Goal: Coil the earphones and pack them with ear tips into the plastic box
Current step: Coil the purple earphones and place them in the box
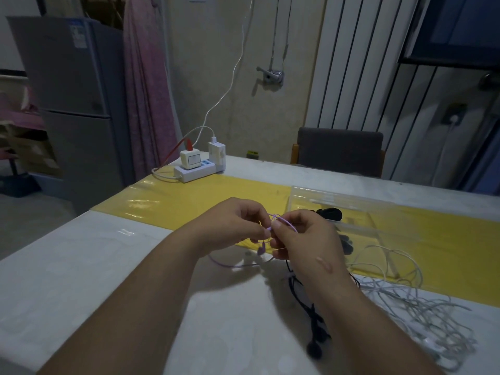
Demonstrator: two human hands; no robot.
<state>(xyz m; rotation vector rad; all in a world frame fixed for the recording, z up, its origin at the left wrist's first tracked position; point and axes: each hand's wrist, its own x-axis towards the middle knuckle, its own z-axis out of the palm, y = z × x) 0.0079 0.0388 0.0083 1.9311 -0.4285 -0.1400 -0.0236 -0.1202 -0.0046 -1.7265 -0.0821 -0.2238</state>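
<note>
Both hands meet above the table's middle on a thin purple earphone cable. My left hand pinches the cable with thumb and fingertips. My right hand pinches it too, with a small loop rising between the hands. The cable's loose end trails down onto the table. The clear plastic box lies just behind my right hand on the yellow strip. Small dark ear tips lie beside the box. Black earphones lie under my right forearm.
A tangle of white earphone cables spreads at the right. A white power strip with chargers stands at the table's far left edge. A grey chair stands behind the table. A dark object sits near the box.
</note>
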